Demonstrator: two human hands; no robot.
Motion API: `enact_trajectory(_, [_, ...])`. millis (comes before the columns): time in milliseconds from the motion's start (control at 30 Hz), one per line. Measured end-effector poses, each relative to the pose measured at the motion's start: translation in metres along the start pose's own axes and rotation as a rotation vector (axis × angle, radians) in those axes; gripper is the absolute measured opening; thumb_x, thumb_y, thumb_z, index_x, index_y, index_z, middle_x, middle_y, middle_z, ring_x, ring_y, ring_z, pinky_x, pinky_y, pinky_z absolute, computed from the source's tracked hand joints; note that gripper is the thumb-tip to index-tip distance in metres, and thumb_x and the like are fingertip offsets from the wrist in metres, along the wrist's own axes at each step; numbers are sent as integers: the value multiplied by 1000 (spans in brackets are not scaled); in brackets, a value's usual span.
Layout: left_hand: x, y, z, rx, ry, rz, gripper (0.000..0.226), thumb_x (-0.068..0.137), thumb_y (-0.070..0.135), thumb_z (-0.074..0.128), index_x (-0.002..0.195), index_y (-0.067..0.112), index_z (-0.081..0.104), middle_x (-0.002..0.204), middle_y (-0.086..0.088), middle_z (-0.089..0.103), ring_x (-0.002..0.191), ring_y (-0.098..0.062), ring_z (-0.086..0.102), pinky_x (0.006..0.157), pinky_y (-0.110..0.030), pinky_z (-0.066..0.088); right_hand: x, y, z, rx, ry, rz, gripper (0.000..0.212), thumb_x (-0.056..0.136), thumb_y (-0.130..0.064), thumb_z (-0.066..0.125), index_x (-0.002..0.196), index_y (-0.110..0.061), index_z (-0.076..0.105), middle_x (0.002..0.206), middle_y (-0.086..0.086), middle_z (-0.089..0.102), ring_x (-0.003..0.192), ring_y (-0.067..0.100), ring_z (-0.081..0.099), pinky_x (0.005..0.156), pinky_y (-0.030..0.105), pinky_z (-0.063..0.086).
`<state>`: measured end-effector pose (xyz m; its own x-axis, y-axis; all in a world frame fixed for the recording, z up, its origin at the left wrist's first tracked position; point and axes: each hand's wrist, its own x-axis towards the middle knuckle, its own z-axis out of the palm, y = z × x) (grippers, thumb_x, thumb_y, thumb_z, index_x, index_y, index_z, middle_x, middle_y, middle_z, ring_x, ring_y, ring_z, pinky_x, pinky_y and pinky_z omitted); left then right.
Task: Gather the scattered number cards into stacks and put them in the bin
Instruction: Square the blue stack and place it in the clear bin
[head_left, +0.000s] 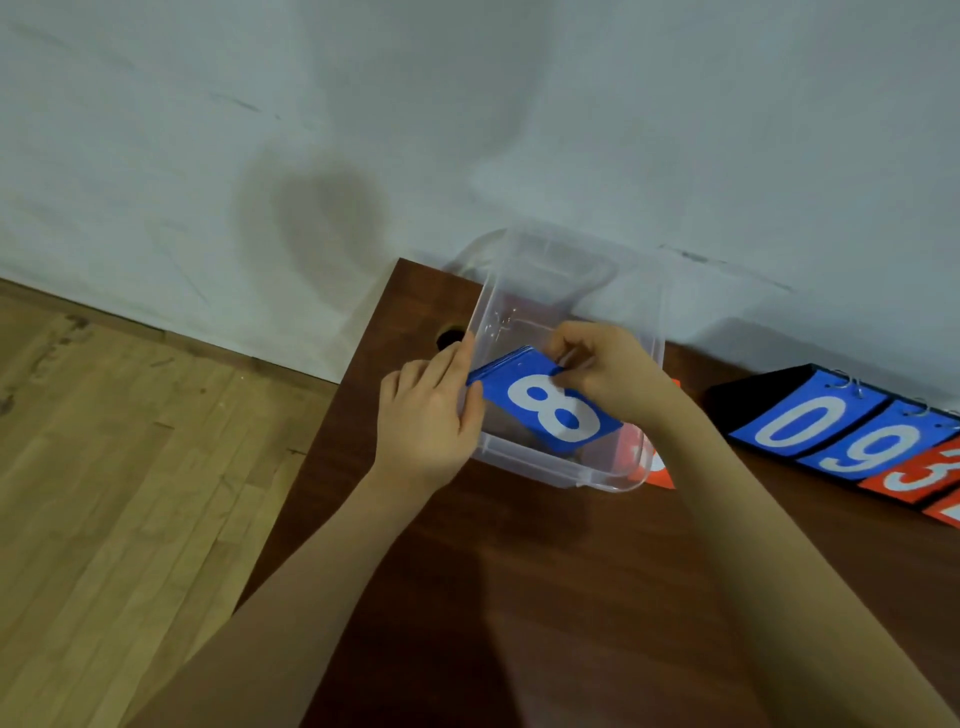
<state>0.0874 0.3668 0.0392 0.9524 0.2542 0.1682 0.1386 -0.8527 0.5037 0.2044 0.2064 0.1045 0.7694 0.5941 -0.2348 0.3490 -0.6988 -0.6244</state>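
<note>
A clear plastic bin (597, 475) stands at the far left corner of the brown table (519, 597). A stack of blue number cards (550, 410), a white 8 on top, is tilted inside the bin. My left hand (428, 415) grips the stack's left edge at the bin's left wall. My right hand (605, 371) pinches the stack's far right edge from above. An orange card (657, 467) lies on the table just right of the bin, partly hidden behind its wall.
A black flip scoreboard (841, 431) with blue 0 and 9 and orange digits lies at the right, against the white wall. A round cable hole (449, 338) sits left of the bin. Wooden floor lies beyond the table's left edge.
</note>
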Motion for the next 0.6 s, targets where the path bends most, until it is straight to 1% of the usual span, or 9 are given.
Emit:
enact_trajectory(33, [0, -1, 1, -14, 3, 3, 56, 90, 40, 28, 138, 13, 42, 128, -5, 58, 107, -25, 57, 88, -37, 40, 1, -2, -2, -9, -20, -2, 24, 80, 6, 65, 83, -17, 60, 79, -11, 60, 73, 2, 58, 58, 8, 48])
enact_trajectory(100, [-1, -4, 3, -36, 0, 4, 56, 90, 39, 28, 138, 13, 42, 127, -4, 59, 105, -23, 58, 87, -36, 39, 4, -6, -4, -24, -20, -3, 22, 80, 6, 65, 84, -16, 62, 81, -6, 61, 74, 7, 58, 61, 10, 50])
enact_trajectory(200, [0, -7, 4, -74, 8, -1, 55, 91, 38, 28, 138, 12, 42, 128, -3, 58, 100, -20, 59, 86, -34, 38, 4, -12, -7, 76, 114, -12, 22, 80, 6, 62, 87, -15, 62, 83, -3, 63, 75, 6, 57, 64, 7, 46])
enact_trajectory(267, [-1, -7, 4, -90, 26, 15, 53, 92, 35, 30, 136, 10, 45, 127, -4, 59, 95, -19, 61, 83, -33, 40, 0, -18, -17, 162, 200, -39, 24, 81, 7, 59, 89, -15, 61, 83, -7, 63, 76, 3, 59, 63, 6, 46])
enact_trajectory(333, [-2, -4, 5, -107, 54, 47, 50, 93, 32, 30, 134, 8, 47, 125, -5, 60, 90, -17, 62, 80, -30, 40, -3, -23, -30, 115, 218, -75, 23, 82, 6, 57, 93, -14, 63, 84, -10, 63, 78, 2, 60, 65, 6, 46])
enact_trajectory(400, [-3, 2, 7, -126, 50, 63, 50, 95, 33, 27, 135, 10, 47, 128, -3, 59, 93, -14, 61, 82, -27, 37, -1, -25, -40, 2, 143, -105, 23, 83, 6, 57, 95, -12, 65, 87, -5, 64, 78, 3, 59, 68, 4, 44])
enact_trajectory(467, [-4, 7, 10, -150, 38, 60, 50, 96, 34, 25, 136, 12, 46, 129, -2, 58, 95, -12, 59, 84, -26, 36, 3, -22, -36, -87, 5, -105, 24, 81, 8, 58, 95, -10, 67, 88, -1, 64, 78, 9, 59, 69, 7, 44])
enact_trajectory(533, [-4, 10, 10, -192, 27, 36, 51, 95, 36, 24, 136, 13, 44, 128, -1, 58, 95, -11, 58, 83, -24, 35, 8, -12, -20, -153, -134, -62, 24, 81, 7, 60, 99, -8, 67, 90, 0, 63, 83, 13, 59, 73, 15, 45])
enact_trajectory(600, [-3, 11, 11, -215, 22, 27, 52, 95, 37, 24, 137, 14, 42, 129, -2, 57, 97, -10, 58, 85, -24, 34, 12, 6, 3, -101, -191, -7, 24, 82, 7, 60, 99, -9, 66, 92, 1, 63, 86, 15, 60, 82, 26, 50])
